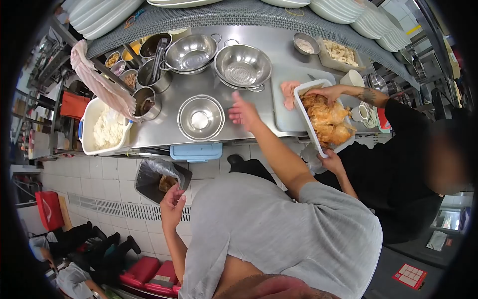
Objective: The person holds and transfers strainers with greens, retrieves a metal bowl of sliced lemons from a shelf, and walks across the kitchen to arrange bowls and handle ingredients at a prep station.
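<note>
My right hand (242, 111) is over the steel counter (167, 130), its fingers spread and nothing in it. It is just right of two stacked steel bowls (200, 117) and below a steel colander (243, 66), apart from both. My left hand (173, 200) hangs lower left, beside a black-lined bin (145, 181). Its fingers are loosely curled, with no object visible between them. At the right, a co-worker's hands hold a white tray (312, 130) of browned cooked poultry (328, 118).
A white tub of rice (105, 128) and steel pots (147, 103) line the counter's left. A cutting board (287, 117) with raw meat (289, 94) lies near the co-worker (398, 164) in black. Plates (99, 17) are stacked above. Other people are at lower left.
</note>
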The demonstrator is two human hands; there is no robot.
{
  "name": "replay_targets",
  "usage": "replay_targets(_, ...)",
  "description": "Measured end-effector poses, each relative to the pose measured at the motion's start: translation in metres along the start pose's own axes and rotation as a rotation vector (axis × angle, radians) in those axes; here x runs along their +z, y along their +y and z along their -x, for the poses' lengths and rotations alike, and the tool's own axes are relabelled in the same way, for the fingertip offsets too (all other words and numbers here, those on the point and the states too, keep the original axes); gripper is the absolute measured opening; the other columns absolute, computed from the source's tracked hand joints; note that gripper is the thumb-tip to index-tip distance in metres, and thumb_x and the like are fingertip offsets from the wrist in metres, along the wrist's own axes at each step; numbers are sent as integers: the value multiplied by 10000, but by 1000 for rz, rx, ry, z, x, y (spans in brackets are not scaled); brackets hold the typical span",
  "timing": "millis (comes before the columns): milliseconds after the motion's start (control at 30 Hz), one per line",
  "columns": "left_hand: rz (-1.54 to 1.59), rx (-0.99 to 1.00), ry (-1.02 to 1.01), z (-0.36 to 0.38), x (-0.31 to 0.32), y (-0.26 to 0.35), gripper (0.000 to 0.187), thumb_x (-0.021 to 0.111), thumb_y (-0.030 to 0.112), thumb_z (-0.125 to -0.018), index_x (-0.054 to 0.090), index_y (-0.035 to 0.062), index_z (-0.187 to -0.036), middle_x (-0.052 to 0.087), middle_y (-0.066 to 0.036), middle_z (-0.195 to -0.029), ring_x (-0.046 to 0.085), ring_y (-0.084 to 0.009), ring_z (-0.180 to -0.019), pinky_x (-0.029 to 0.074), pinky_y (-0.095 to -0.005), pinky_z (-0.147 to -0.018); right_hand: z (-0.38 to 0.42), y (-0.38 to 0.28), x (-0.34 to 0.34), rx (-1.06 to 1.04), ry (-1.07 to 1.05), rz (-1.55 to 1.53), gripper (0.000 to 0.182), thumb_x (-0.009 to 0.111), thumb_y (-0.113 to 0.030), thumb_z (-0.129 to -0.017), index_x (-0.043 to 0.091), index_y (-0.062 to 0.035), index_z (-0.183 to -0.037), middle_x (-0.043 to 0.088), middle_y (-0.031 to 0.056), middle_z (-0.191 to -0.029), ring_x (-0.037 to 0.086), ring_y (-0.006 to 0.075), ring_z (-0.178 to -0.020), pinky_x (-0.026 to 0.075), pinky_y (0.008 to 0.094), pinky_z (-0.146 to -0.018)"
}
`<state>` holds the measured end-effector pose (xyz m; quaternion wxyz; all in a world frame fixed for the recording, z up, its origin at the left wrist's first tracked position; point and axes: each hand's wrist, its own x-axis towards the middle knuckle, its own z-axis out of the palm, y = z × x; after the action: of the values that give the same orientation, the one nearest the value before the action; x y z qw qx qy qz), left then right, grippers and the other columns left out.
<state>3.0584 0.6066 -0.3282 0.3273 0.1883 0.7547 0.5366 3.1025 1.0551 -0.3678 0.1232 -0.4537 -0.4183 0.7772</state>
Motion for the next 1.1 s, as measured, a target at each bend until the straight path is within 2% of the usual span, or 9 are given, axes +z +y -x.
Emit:
replay_targets(100,29,-13,10,6,-1,-2,505,715,116,-948,557,2,-1414,696,-89,-1112,628,-113,-933,516,-263,-822,-16,-38,-4,96,121,-542,632,675,-506,-946,538,44,-1224,658,174,-966,682,249,-755,559,353,-636)
replay_targets(200,48,-14,15,7,-1,-8,514,713,111,-951,546,1,-1424,690,-84,-1109,623,-112,-928,512,-261,-831,-70,-47,-10,-126,204,-585,493,633,-385,-980,538,30,-1227,661,176,-958,686,269,-738,561,360,-631)
replay_targets(233,37,-21,11,7,0,-3,520,713,123,-956,539,-2,-1429,685,-80,-1106,615,-106,-916,511,-260,-831,-97,-50,-20,-144,168,-580,428,568,-308,-999,459,-28,-1304,632,225,-1049,701,316,-799,592,394,-660)
replay_targets(333,18,-51,39,7,4,9,525,714,134,-957,537,-6,-1431,690,-80,-1101,611,-101,-907,508,-257,-825,-148,-89,-36,-242,247,-586,412,565,-272,-1006,453,-14,-1307,627,234,-1047,700,343,-806,611,412,-644)
replay_targets(600,-35,-127,140,16,21,28,508,707,113,-955,544,-31,-1414,702,-82,-1087,625,-98,-896,508,-252,-813,-261,-194,-138,-279,309,-670,364,541,-141,-976,468,53,-1276,578,286,-1134,679,422,-917,660,497,-711)
replay_targets(867,-22,-141,142,11,33,29,470,682,54,-956,551,-45,-1396,697,-79,-1086,632,-98,-917,510,-251,-828,-265,-209,-154,-293,304,-621,440,525,-295,-1049,452,33,-1333,600,273,-1140,686,415,-855,629,504,-710)
replay_targets(967,5,-128,112,5,31,26,475,693,79,-955,553,-44,-1393,695,-79,-1092,633,-99,-922,509,-250,-824,-242,-199,-138,-208,152,-631,664,600,-506,-995,443,47,-1327,620,291,-1092,693,438,-869,614,500,-738)
replay_targets(1033,-12,-109,92,0,27,20,480,702,101,-955,556,-40,-1391,693,-78,-1093,630,-98,-915,509,-248,-817,-214,-190,-116,-114,83,-597,764,700,-533,-928,408,94,-1253,536,307,-1222,653,460,-987,595,538,-858)
replay_targets(1100,3,-79,53,-5,23,17,489,711,123,-955,558,-36,-1391,693,-76,-1085,626,-98,-907,508,-248,-811,-184,-175,-91,-151,8,-393,678,728,-507,-918,486,75,-1168,617,274,-1134,694,384,-911,610,462,-774)
